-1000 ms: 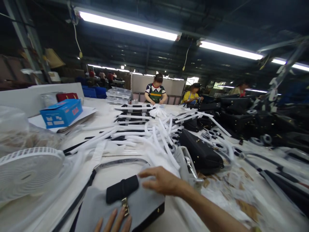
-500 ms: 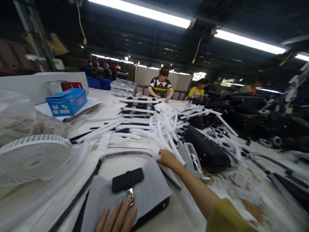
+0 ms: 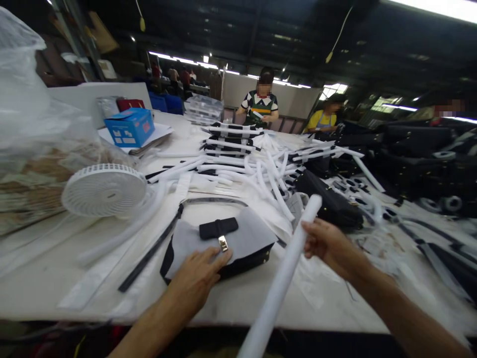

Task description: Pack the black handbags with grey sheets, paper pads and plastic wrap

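Note:
A black handbag (image 3: 246, 262) lies on the table in front of me, a grey protective sheet (image 3: 255, 227) over its front. A black strap tab (image 3: 214, 228) and a gold clasp (image 3: 222, 243) show on top of the sheet. My left hand (image 3: 201, 271) rests on the lower front of the bag, fingers stretched out beside the clasp. To the right of the bag, my right hand (image 3: 326, 243) grips a long white foam tube (image 3: 278, 286) near its upper end. The tube slants down past the table's front edge and out of view.
White foam tubes (image 3: 257, 171) lie heaped behind the bag. A white fan (image 3: 106, 191), a blue box (image 3: 130, 128) and a plastic bag (image 3: 55, 144) stand left. Black bags (image 3: 331, 199) and tape rolls crowd the right. A co-worker (image 3: 261, 102) works across the table.
My right hand has come from the bag's far right corner towards me and right, and now holds up a foam tube. The view has shifted; my left hand stays on the bag.

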`<action>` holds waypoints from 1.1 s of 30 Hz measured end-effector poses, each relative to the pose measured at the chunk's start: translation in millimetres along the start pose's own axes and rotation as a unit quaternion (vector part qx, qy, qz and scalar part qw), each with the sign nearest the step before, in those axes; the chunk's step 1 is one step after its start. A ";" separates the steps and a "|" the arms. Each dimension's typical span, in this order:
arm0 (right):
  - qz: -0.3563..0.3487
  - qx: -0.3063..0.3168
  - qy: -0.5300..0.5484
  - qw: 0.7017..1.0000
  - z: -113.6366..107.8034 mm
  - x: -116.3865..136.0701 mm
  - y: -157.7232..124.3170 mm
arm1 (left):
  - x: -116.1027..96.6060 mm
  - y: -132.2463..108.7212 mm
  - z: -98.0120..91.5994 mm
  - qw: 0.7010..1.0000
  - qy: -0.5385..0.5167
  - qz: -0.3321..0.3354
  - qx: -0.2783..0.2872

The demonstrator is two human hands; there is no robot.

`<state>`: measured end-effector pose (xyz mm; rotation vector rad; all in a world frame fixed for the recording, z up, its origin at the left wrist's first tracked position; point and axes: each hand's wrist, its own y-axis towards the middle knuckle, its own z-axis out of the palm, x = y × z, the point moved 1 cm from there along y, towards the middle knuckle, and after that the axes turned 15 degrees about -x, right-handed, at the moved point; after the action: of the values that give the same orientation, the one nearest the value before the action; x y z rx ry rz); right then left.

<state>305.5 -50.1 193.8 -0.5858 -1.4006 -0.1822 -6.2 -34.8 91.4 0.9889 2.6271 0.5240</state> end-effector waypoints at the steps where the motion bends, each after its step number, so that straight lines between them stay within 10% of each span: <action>1: 0.057 0.007 0.000 0.998 2.4 -25.6 -11.8 | 1.2 7.6 -8.7 0.999 -0.016 0.005 0.031; 8: 0.199 -0.028 0.138 0.970 47.3 -133.7 -37.8 | -7.5 46.0 -48.5 0.990 0.004 0.073 0.124; 25: 0.240 -0.028 0.207 0.948 68.4 -129.2 -25.1 | -19.2 -12.7 19.6 0.988 0.123 0.045 -0.084; 30: 0.175 0.038 0.009 0.984 56.7 -134.8 -11.5 | -14.5 -20.3 32.6 0.982 0.134 0.060 -0.119; 33: 0.139 0.149 -0.214 0.955 44.0 -129.0 -20.3 | -15.8 -23.6 36.1 0.981 0.127 0.058 -0.137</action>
<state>234.3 -73.9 78.1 -0.5824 -1.7017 0.3990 5.6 -53.6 51.3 1.0477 2.6213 1.0730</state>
